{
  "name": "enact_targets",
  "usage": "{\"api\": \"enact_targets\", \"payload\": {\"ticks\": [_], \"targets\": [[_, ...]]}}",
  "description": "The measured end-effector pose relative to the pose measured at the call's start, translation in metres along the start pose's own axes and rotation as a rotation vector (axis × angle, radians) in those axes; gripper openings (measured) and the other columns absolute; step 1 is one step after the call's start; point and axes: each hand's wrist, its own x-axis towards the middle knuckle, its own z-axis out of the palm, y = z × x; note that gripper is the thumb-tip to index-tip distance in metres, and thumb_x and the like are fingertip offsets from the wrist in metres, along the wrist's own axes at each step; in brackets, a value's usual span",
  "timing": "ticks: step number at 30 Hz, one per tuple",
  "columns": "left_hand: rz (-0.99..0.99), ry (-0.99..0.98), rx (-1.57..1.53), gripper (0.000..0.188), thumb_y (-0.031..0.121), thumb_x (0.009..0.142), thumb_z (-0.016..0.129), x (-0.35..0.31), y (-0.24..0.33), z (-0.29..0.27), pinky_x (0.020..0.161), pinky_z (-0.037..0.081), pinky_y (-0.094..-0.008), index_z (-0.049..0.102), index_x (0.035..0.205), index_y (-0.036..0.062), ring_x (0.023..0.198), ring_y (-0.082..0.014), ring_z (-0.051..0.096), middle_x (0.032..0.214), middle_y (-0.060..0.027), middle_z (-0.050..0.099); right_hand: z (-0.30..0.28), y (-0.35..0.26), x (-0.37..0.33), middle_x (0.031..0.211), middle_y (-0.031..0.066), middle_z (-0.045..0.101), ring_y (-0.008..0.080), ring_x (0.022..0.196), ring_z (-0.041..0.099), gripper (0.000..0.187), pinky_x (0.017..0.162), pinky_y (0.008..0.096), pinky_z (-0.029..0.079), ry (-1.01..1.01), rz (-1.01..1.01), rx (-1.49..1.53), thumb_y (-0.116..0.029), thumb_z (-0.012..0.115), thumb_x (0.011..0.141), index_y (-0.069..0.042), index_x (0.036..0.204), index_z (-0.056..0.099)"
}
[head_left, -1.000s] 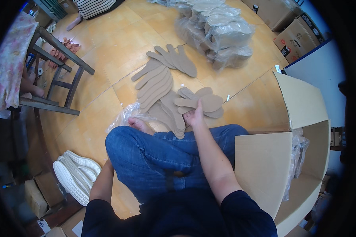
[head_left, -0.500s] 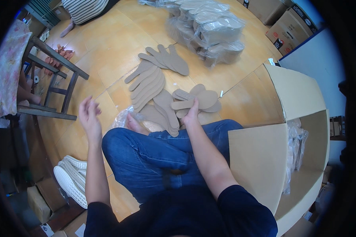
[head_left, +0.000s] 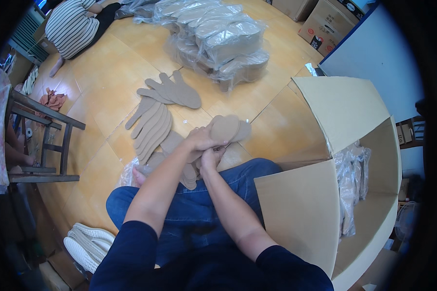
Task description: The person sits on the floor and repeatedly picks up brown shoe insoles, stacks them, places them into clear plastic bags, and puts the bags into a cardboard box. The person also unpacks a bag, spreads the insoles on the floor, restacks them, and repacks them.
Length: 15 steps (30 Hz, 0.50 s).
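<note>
Tan insoles [head_left: 226, 127] are gathered between my two hands in front of my crossed legs. My left hand [head_left: 202, 138] is closed around their near left part, with the rounded ends sticking out beyond it. Just below it, my right hand [head_left: 212, 158] grips the same insoles, its fingers partly hidden. More insoles lie partly under my wrists. To the left, a fanned row of insoles [head_left: 153, 127] rests on the floor, and another small fan [head_left: 177, 91] spreads out farther away.
At my right stands an open cardboard box [head_left: 301, 208] with plastic-wrapped bundles [head_left: 352, 179] inside. Bagged insole stacks [head_left: 233, 41] sit ahead. A wooden stool [head_left: 65, 145] and white shoe soles [head_left: 85, 247] are at left. A person in stripes [head_left: 70, 29] is at far left.
My left hand has come from the raised, open position at the left to the insoles beside my right hand. The view has shifted, so the floor items appear farther left.
</note>
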Motion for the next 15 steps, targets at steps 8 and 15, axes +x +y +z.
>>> {"api": "enact_targets", "payload": {"ticks": [8, 15], "targets": [[0.316, 0.406, -0.774, 0.089, 0.039, 0.073, 0.081, -0.076, -0.015, -0.023, 0.101, 0.041, -0.0331, 0.033, 0.138, 0.0024, 0.120, -0.0208, 0.050, 0.128, -0.0121, 0.049, 0.006, -0.062, -0.052, 0.120, 0.0256, 0.047, 0.0425, 0.106, 0.053, 0.050, 0.089, 0.0451, 0.044, -0.431, -0.681, -0.555, -0.020, 0.065, 0.083, -0.002, 0.125, 0.045], [0.616, 0.327, -1.201, 0.082, 0.030, 0.075, 0.079, -0.148, -0.004, -0.025, 0.101, 0.042, -0.0330, 0.032, 0.137, 0.0028, 0.121, -0.0165, 0.046, 0.125, -0.0079, 0.047, 0.004, -0.121, -0.125, 0.142, 0.0286, 0.031, 0.0423, 0.126, 0.039, 0.061, 0.101, 0.0504, 0.035, -0.464, -1.133, -0.791, -0.024, 0.065, 0.082, -0.003, 0.135, 0.043]]}}
